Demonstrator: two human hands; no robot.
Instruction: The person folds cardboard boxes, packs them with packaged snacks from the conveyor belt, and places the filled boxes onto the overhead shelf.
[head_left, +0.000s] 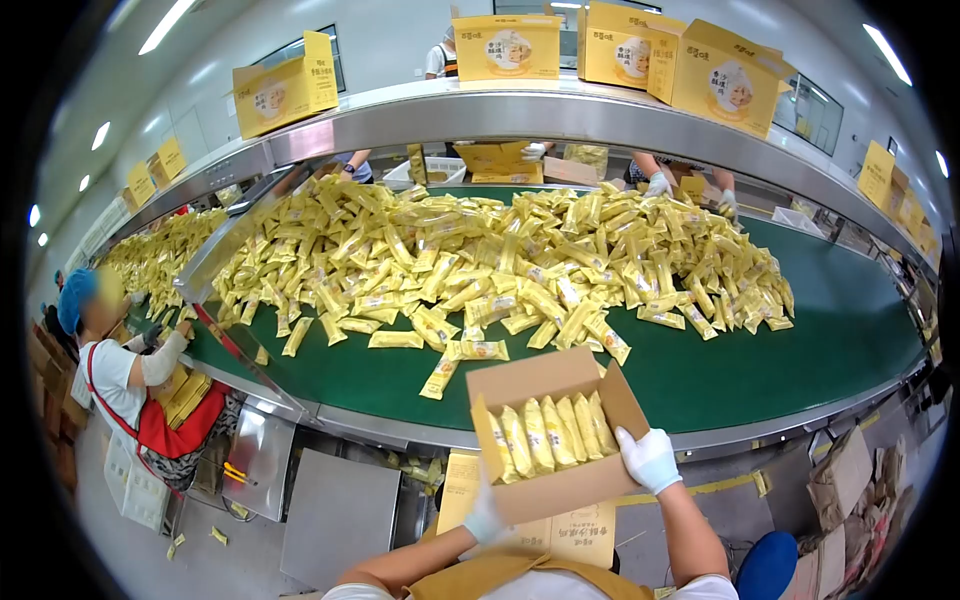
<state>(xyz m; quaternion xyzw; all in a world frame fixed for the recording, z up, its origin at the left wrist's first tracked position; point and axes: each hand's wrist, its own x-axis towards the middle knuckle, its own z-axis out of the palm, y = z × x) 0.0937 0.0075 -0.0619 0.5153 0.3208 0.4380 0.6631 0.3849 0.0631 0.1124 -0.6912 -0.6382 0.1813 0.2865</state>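
An open cardboard box is tilted toward me at the near edge of the green belt, flaps raised. Inside, several yellow snack packets stand side by side in a row. My right hand, in a white glove, grips the box at its right side. At the lower left corner my left hand, also gloved and blurred, holds the box; its fingers are partly hidden. Beyond the box, a large heap of yellow packets covers the green conveyor belt.
Yellow printed cartons stand on the metal shelf above the belt. A co-worker in a blue cap works at left; other people's gloved hands reach in opposite. Below are a grey metal table, blue stool and flattened cardboard.
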